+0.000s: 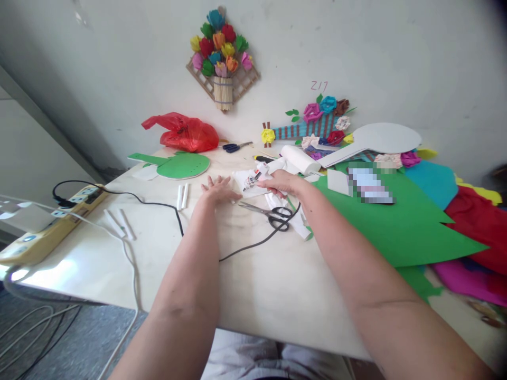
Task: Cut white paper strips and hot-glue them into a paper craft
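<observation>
My left hand (220, 189) lies on the tabletop with its fingers spread, holding nothing. Just right of it, my right hand (282, 183) is closed around a small white tool (262, 171) with dark and red markings, which looks like a glue gun. Under that tool is a piece of white paper (240, 180). Scissors with black handles (273, 213) lie in front of my right hand, blades pointing left. A black cable (249, 246) passes over their handles toward my right wrist. White paper scraps (300, 225) rest beside the scissors.
Two white sticks (182, 196) and a green paddle-shaped piece (182, 165) lie left. Behind are a red plastic bag (186, 133) and a white roll (300, 160). Green sheets (400, 227), a phone (370, 184) and a white paddle shape (386, 138) are right; a power strip (35, 245) sits far left.
</observation>
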{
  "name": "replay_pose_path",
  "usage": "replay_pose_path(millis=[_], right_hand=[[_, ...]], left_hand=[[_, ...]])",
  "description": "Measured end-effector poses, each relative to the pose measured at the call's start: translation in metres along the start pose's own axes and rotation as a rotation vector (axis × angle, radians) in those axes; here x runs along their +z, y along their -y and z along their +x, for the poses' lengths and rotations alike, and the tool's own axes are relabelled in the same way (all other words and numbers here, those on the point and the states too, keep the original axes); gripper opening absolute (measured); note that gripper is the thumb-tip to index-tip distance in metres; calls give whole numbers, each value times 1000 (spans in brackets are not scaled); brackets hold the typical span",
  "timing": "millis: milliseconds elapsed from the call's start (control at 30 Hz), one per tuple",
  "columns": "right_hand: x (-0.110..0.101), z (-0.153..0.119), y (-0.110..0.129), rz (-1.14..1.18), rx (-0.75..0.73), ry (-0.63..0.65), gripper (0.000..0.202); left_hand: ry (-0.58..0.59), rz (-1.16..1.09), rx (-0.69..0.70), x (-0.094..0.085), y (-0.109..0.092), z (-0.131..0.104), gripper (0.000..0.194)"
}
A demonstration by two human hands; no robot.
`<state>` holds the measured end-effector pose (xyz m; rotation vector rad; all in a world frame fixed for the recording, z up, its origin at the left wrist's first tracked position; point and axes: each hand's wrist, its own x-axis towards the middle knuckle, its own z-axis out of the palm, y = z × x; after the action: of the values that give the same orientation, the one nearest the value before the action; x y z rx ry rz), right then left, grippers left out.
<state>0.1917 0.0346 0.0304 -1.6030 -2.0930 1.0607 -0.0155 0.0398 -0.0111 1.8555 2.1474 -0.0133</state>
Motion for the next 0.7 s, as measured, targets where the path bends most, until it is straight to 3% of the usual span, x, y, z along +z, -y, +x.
replay_pose_path(millis=[533,700], right_hand=[[-9,-2,-5,-39,3,117,45],[-6,-3,-3,19,-18,52,42]], left_hand=[[-15,-3,9,2,2,2,98],[-19,-18,-2,1,0,0,96]])
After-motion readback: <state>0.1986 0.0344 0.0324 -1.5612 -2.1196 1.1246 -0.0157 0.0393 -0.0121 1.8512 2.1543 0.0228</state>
